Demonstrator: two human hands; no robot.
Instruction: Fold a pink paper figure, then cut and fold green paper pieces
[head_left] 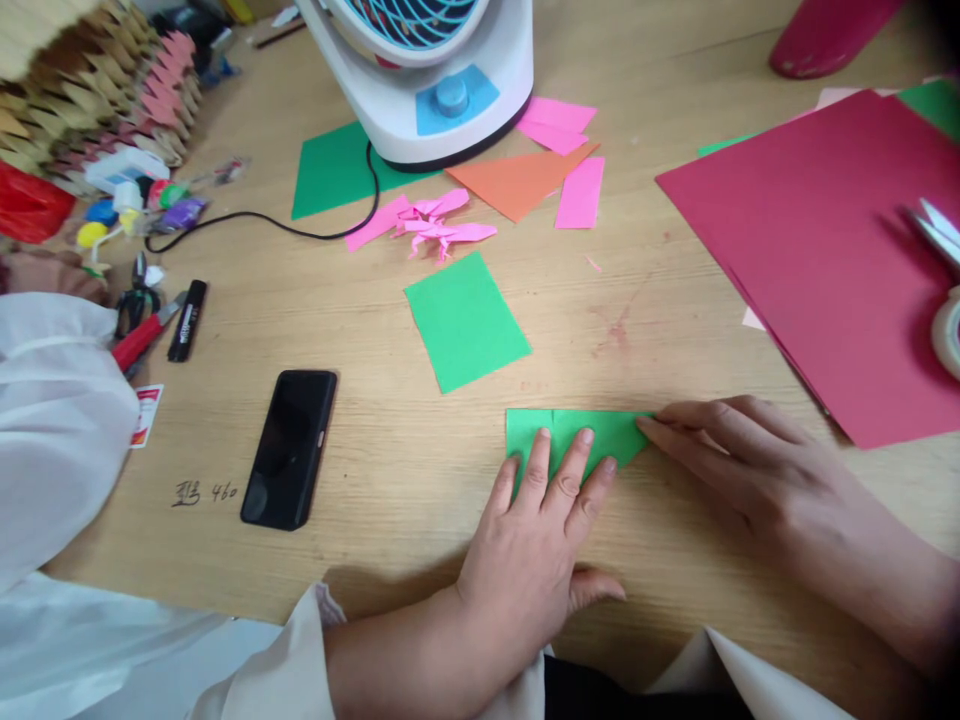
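A folded piece of green paper (592,430) lies on the table near the front edge. One end is square at its left, and the right side slants to a point; a short crease shows near the top left. My left hand (532,530) presses flat on it with the fingers spread and the thumb out to the side. At the paper's right tip, my right hand (742,460) pinches the corner between thumb and forefinger. Just beyond lies a flat green paper square (469,322), touched by neither hand.
Behind are a pink origami figure (442,225), an orange paper triangle (517,180) and a white fan (472,80). Red sheets (817,270) with scissors (937,230) lie right. Left are a black phone (290,450), a marker (187,320) and another person's white sleeve (60,420).
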